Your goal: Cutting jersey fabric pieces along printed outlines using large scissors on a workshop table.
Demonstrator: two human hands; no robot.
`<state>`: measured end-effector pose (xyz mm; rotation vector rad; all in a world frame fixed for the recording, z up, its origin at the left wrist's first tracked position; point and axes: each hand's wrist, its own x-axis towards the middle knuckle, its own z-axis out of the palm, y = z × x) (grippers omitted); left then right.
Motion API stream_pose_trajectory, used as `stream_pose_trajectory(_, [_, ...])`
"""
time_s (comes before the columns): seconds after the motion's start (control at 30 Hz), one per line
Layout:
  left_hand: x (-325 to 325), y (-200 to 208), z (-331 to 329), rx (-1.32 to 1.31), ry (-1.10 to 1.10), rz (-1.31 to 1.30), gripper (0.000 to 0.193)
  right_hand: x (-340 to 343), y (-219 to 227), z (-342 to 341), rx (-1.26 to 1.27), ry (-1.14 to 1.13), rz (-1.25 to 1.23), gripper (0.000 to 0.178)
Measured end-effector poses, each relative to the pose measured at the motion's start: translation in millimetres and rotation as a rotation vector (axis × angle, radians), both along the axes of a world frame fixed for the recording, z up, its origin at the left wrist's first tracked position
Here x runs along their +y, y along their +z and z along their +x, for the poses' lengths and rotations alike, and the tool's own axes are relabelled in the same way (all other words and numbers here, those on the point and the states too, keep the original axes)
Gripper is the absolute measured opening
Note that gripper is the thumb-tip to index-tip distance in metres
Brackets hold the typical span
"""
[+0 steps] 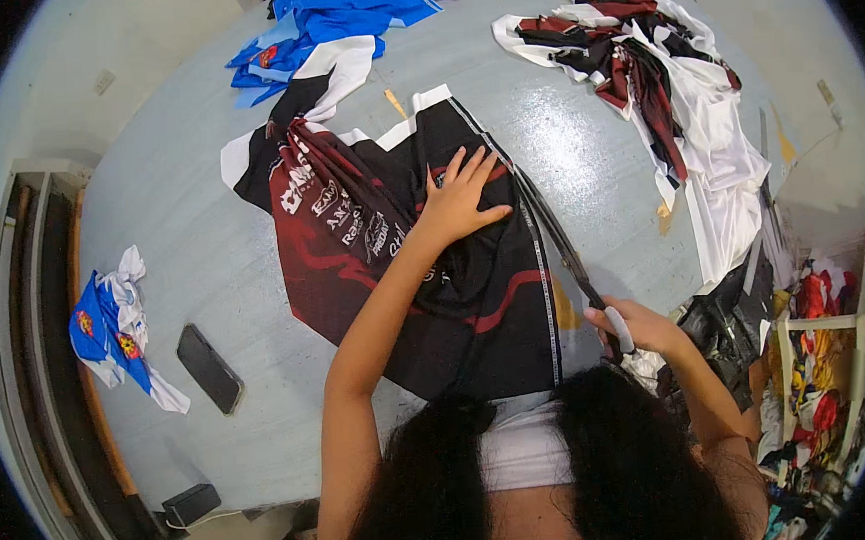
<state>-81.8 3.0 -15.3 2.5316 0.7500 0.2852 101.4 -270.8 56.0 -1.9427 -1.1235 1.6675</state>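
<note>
A black and dark red printed fabric panel [327,267] lies across the middle of the table, bunched into folds on its left half and with white patches at its upper edge. My left hand [460,200] rests flat on its upper right part, fingers spread. At the panel's right side, my right hand [649,327] is closed around the pale handle of a pair of scissors [618,329]. The scissors point up and left, alongside a dark narrow strip [558,231] next to the panel's pale-lined right edge. Whether the blades touch the fabric I cannot tell.
Blue fabric pieces [354,10] lie at the far edge of the grey table [221,255]. White, black and maroon pieces [714,140] are heaped at the far right. A phone [210,369] and a blue-white scrap [116,327] lie left. Black plastic [723,335] sits beyond my right hand.
</note>
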Motion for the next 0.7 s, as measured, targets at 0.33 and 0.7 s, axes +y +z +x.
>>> stream_pose_trajectory(0.33, [-115, -6, 31, -0.226, -0.472, 0.322, 0.064, -35, -2, 24, 0.098, -0.418, 0.113, 0.044])
stream_pose_trajectory(0.7, [-117, 24, -127, 0.059, 0.693, 0.350, 0.050, -35, -9, 75, -0.857, -0.181, 0.229, 0.043])
